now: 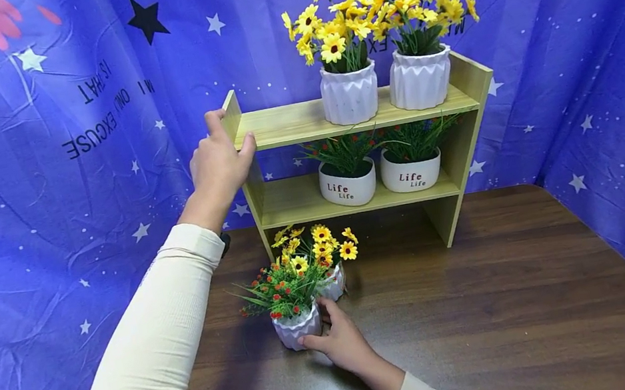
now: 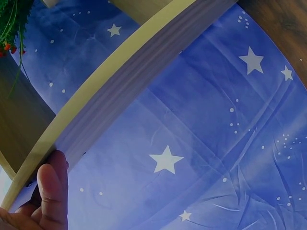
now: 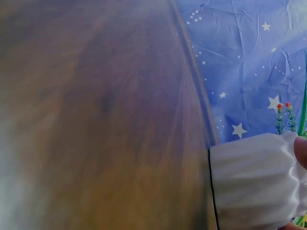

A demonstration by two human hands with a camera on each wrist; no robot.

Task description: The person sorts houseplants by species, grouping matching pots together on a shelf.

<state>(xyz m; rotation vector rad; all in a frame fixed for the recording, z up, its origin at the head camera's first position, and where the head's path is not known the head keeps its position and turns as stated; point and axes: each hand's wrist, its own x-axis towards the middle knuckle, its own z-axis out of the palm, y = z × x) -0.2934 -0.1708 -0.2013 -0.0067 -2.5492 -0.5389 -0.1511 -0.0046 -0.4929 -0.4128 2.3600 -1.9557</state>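
At its upper left side panel, my left hand (image 1: 219, 163) grips the two-tier wooden shelf (image 1: 283, 123); the left wrist view has the fingers at the panel edge (image 2: 96, 91). Low on the table, my right hand (image 1: 343, 344) holds a small white ribbed pot (image 1: 295, 333) of red-flowered greenery (image 1: 284, 291) between thumb and fingers. That pot (image 3: 254, 177) also fills the lower right of the right wrist view. Just behind it stands another white pot (image 1: 333, 284) with yellow flowers (image 1: 322, 244), partly hidden.
Two white pots (image 1: 350, 95) (image 1: 420, 79) with yellow flowers stand on the top shelf. Below them, two white "Life" planters (image 1: 348, 184) (image 1: 412, 170) sit on the middle board. A blue star-patterned curtain (image 1: 108, 205) surrounds the dark wooden table (image 1: 522, 298).
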